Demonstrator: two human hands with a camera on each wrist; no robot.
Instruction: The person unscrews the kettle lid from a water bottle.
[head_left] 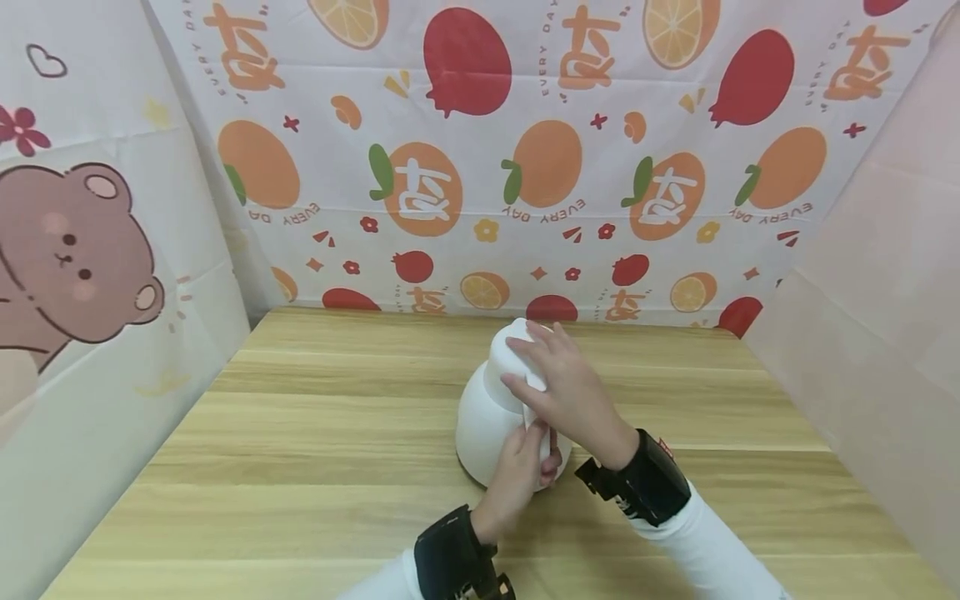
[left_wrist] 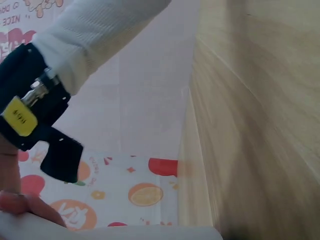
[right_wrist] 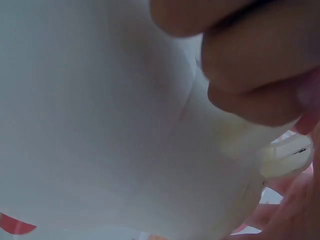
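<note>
The left hand [head_left: 517,471] wraps round the white jug [head_left: 480,421]'s handle [head_left: 545,447], seemingly steadying it; the right hand [head_left: 573,387], fingers part-curled, clasps the jug's rounded lid [head_left: 504,360] from above. Beneath the jug, the wood-grain tabletop [head_left: 300,467] bears its weight.

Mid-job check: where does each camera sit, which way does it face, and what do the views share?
Head: on the person's head, facing forward and down at the white jug on the tabletop; left hand, right hand and sleeves show.
Left wrist: facing across the tabletop, image sideways; right sleeve, wristband and some fingers show.
Right wrist: facing the jug close up; fingers show, whose is unclear.
Shared: head and left wrist both show the fruit-print cloth.
</note>
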